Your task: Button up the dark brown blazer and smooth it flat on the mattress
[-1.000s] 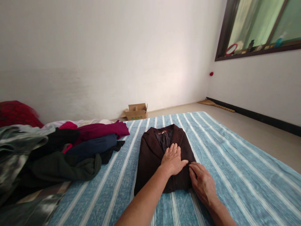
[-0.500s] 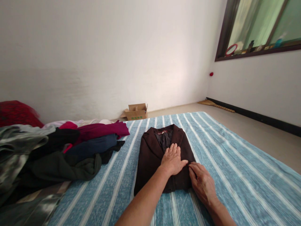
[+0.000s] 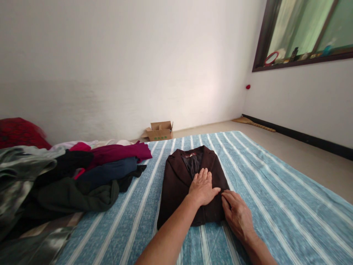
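Note:
A dark brown jacket (image 3: 176, 184) lies folded into a neat rectangle on the bed, its collar and dark lining toward the far side. My left hand (image 3: 202, 187) rests flat on the jacket's front, fingers stretched forward and thumb out to the right. At the jacket's right edge is my right hand (image 3: 237, 213), its fingers bent and drawn together on the cloth there. The undersides of its fingertips are hidden.
Blue and white striped bedding (image 3: 270, 206) spreads beneath the jacket. On the left lies a heap of loose clothes (image 3: 74, 195) with a red bundle (image 3: 22, 132) behind it. An open cardboard box (image 3: 160, 132) stands past the bed's far edge, near the wall.

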{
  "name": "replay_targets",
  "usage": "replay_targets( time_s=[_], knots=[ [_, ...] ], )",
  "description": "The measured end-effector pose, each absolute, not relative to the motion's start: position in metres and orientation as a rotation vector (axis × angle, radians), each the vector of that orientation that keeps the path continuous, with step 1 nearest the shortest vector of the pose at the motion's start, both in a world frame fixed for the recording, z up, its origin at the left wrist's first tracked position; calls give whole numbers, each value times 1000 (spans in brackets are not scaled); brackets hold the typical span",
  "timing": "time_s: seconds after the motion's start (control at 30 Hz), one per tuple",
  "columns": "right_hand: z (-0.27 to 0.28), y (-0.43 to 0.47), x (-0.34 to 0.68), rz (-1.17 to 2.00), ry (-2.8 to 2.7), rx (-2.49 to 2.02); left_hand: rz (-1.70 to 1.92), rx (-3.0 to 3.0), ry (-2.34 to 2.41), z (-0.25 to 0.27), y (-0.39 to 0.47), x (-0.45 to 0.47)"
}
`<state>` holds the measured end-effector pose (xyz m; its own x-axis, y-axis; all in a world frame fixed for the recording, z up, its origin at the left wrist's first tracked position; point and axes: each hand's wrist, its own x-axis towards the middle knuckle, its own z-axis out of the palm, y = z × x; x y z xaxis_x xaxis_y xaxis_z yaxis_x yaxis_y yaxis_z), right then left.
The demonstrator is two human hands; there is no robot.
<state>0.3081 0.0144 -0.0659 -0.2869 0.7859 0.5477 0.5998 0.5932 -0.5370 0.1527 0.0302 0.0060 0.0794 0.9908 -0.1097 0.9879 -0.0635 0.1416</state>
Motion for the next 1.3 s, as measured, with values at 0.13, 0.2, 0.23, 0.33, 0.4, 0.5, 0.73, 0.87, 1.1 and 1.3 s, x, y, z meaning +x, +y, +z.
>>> replay_targets(
  time_s=[0.13, 0.2, 0.23, 0.33, 0.4, 0.5, 0.73, 0.87, 1.1, 1.3],
  knots=[
    [-66, 14, 308, 277, -1998, -1098, 22, 2173, 2013, 6, 30, 152],
    [-65, 14, 308, 277, -2004, -1095, 24, 2173, 2012, 7, 30, 153],
    [-65, 14, 308, 277, -2003, -1097, 24, 2172, 2012, 7, 30, 153],
    [-64, 13, 308, 275, -2001, -1103, 16, 2166, 2016, 8, 29, 153],
    [-63, 13, 308, 281, -2003, -1105, 16, 2164, 2016, 9, 29, 153],
    [-63, 13, 308, 299, -2005, -1104, 28, 2169, 2019, 8, 29, 153],
    [-65, 13, 309, 293, -2003, -1116, 37, 2172, 2026, 5, 29, 153],
    [-65, 13, 309, 279, -1996, -1103, 37, 2162, 2023, 5, 30, 153],
    [-64, 13, 309, 271, -1989, -1097, 19, 2168, 2017, 7, 29, 153],
    [-66, 13, 309, 279, -1990, -1093, 29, 2166, 2016, 7, 30, 153]
  ],
)
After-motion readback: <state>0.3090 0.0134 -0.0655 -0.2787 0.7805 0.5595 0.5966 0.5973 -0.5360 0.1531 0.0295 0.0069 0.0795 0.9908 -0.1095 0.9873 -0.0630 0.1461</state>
